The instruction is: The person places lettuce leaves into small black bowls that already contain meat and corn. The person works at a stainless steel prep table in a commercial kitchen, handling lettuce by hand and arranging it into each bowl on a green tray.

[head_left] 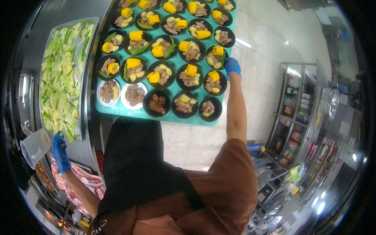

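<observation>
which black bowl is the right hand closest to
The round black bowl third from the near end of the rightmost column, with yellow corn on top; only this one has the blue-gloved right hand at its rim.

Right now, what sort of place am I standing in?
Most likely a commercial kitchen: rows of bowls, many holding what looks like meat and corn, a large tray of cut greens, and a stocked shelf rack.
</observation>
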### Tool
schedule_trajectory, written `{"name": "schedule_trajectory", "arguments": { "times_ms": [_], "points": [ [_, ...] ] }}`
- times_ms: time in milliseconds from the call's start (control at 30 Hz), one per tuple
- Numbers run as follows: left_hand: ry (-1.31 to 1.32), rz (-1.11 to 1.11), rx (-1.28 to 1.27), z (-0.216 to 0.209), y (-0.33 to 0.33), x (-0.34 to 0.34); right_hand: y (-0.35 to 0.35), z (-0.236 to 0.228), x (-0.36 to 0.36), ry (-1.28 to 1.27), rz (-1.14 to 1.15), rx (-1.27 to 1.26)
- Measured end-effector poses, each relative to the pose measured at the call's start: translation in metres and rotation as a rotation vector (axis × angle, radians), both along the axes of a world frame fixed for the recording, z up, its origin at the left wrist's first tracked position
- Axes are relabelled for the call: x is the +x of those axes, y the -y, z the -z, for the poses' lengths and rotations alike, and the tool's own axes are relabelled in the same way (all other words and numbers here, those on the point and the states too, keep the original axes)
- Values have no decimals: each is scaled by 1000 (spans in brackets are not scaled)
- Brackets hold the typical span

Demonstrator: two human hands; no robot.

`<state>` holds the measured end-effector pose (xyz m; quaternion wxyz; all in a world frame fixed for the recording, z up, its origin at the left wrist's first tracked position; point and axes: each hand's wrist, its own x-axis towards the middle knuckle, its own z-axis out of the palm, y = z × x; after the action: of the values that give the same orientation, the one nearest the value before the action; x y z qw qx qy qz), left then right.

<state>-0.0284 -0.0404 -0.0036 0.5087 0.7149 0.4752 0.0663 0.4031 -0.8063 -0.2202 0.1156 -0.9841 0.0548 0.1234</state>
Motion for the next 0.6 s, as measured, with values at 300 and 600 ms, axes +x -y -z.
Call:
{"name": "schedule_trajectory", "arguments": {
  "times_ms": [300,600],
  "points": [
    [142,13,-6,-5,6,-18,-96,-76,12,515,187,999],
    [306,-125,-131,5,22,14,-422,-173,-23,250,-582,1103]
  ]
}}
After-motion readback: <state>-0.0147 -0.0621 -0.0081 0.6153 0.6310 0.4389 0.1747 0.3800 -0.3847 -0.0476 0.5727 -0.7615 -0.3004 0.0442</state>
